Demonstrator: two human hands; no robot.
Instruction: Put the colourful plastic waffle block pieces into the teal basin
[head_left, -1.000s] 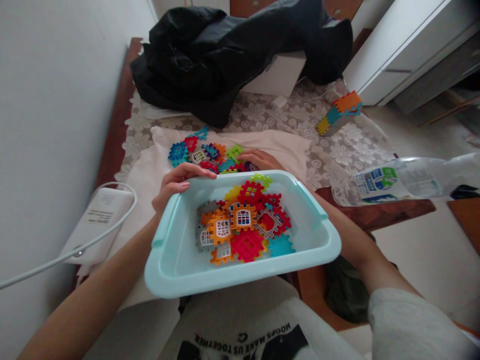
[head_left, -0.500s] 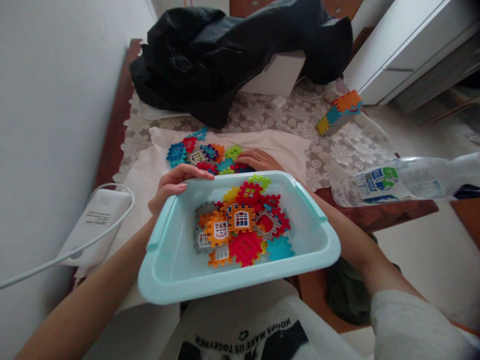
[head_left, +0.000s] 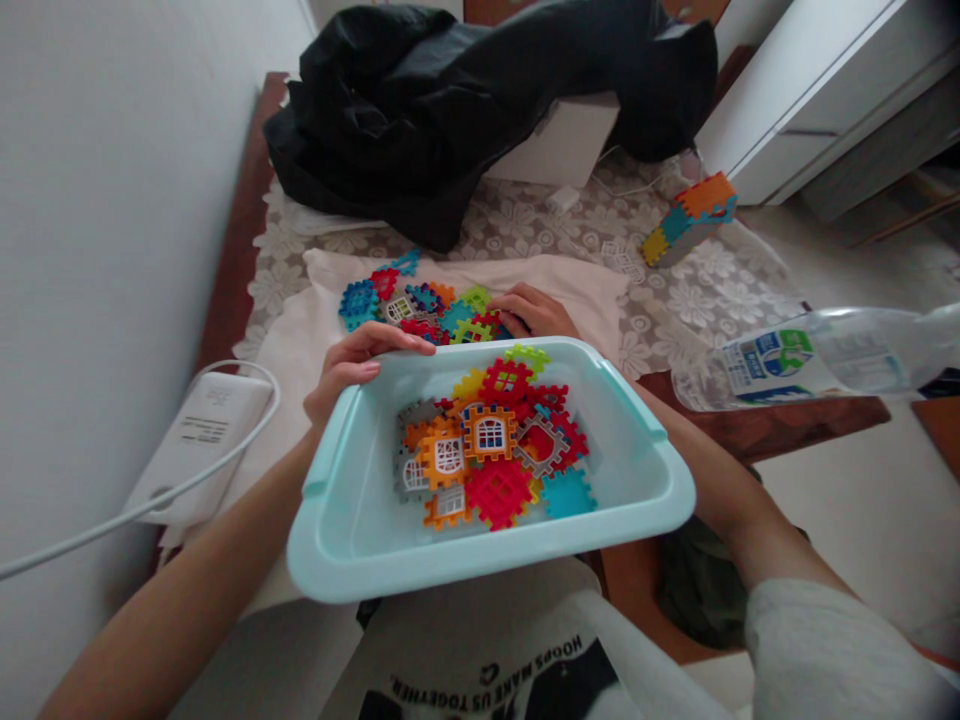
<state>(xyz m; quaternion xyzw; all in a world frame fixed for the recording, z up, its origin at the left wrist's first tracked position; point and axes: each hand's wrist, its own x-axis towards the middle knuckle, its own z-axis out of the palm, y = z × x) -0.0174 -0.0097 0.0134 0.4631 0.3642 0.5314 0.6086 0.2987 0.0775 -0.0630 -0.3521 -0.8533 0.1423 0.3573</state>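
Note:
A pale turquoise plastic tub (head_left: 352,520) rests against my lap at the table's edge and holds several coloured waffle-block tiles (head_left: 487,440). My left hand (head_left: 352,365) grips the tub's far left rim, fingers curled over it. Beyond the tub, my right hand (head_left: 534,312) lies on a pile of more coloured tiles (head_left: 409,305) spread on a white cloth (head_left: 300,330). Its fingers are bent over the tiles at the pile's right end; whether they hold one is hidden.
A black jacket (head_left: 450,110) covers the table's far end. A built block of tiles (head_left: 686,218) stands at the right on the lace tablecloth. A plastic water bottle (head_left: 802,362) lies at the right edge. A white power adapter with cable (head_left: 199,435) sits left.
The tub shifted slightly left and back again. My right hand stayed on the tile pile, nudging tiles toward the tub. My left hand kept its grip on the rim.

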